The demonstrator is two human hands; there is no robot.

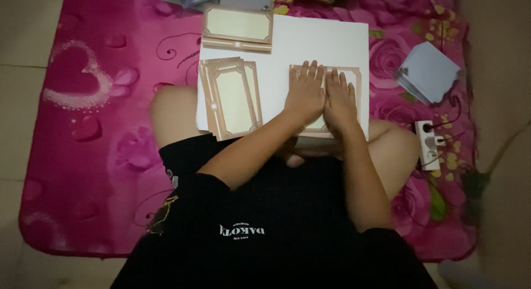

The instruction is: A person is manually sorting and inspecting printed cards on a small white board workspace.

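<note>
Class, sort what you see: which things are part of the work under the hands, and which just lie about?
In use: left hand and right hand pressing the framed card on the white board; card stack.

Lying about: power strip, grey paper stack, pink mat.

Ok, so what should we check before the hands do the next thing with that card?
1. Both hands on the card: ok. The left hand and right hand lie flat, side by side, on the framed card.
2. Card fully on the white board: ok; its far edge and right side sit inside the board.
3. Card lying flat underneath: cannot tell, the hands cover most of it.
4. Stack of framed cards clear of the hands: ok, it lies apart to the left.
5. Stack neat: not ok, its cards are fanned and skewed.
6. Power strip out of the way: ok, off to the right on the pink mat.
</note>
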